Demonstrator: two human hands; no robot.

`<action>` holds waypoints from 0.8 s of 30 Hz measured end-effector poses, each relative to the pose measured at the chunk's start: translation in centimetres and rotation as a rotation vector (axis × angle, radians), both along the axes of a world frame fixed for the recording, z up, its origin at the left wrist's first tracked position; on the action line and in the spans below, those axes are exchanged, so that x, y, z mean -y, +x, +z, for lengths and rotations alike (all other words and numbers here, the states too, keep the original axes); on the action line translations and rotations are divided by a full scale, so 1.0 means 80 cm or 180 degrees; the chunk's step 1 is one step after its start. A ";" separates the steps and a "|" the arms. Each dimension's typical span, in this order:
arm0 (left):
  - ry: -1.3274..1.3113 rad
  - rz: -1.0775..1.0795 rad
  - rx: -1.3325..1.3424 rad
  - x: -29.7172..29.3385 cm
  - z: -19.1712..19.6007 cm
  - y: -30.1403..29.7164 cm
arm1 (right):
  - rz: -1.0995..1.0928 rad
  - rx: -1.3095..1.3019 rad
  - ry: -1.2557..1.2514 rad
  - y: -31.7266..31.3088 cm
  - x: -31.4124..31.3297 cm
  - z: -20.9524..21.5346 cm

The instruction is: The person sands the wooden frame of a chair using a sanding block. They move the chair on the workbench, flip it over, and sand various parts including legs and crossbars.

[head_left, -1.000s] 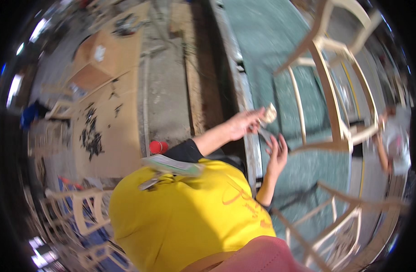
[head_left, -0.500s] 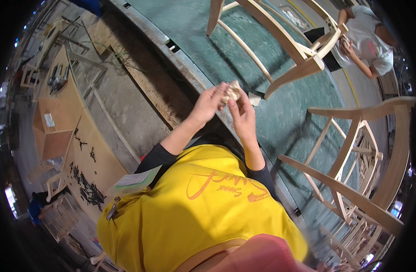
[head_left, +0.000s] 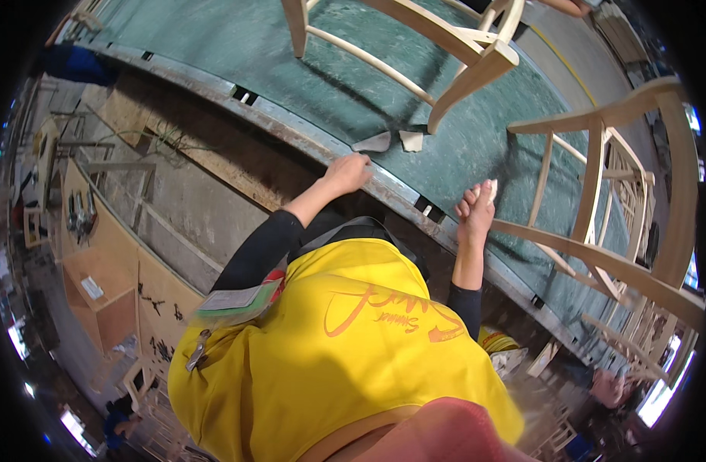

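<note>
My left hand (head_left: 347, 174) is over the near edge of the green work surface (head_left: 345, 81), its fingers curled together; whether anything is inside them is hidden. Just beyond its fingertips lie a flat grey piece (head_left: 372, 142) and a small cream-coloured scrap (head_left: 410, 141). My right hand (head_left: 473, 212) is raised to the right above the same edge. Its fingers are closed round a pale crumpled piece (head_left: 490, 189), mostly covered by the hand. The nearest furniture to it is an unfinished wooden chair frame (head_left: 591, 181) on the right.
Another wooden chair frame (head_left: 422, 27) stands on the green surface ahead. A metal rim (head_left: 291, 131) runs along the near edge. To the left are a wooden bench (head_left: 164, 266) with dark small parts and an open brown box (head_left: 99, 300). More chair frames stand at the lower right.
My hands, together on the pale crumpled piece before, have parted; it is now in the right hand, farther right. The left hand has moved back left. The view has turned, and the grey piece shows.
</note>
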State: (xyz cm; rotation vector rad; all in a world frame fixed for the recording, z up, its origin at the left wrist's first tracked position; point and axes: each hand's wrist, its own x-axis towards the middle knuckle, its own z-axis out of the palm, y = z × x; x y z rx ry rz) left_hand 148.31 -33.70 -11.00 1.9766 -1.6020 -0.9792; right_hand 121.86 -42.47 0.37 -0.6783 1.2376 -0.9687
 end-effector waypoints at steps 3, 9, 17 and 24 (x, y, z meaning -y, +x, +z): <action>-0.0230 -0.0203 0.0339 0.047 -0.048 0.011 | -0.0503 -0.0243 0.0048 -0.019 -0.020 0.006; -0.0559 -0.1137 0.1017 0.136 -0.113 -0.040 | -0.0772 0.0226 0.0093 0.003 -0.066 0.007; -0.0853 -0.1612 0.1720 0.182 -0.163 -0.083 | -0.0036 -0.0100 0.0162 0.027 -0.103 0.009; -0.0957 -0.1583 0.1192 0.190 -0.169 -0.069 | 0.0108 -0.0306 -0.0012 0.040 -0.097 0.013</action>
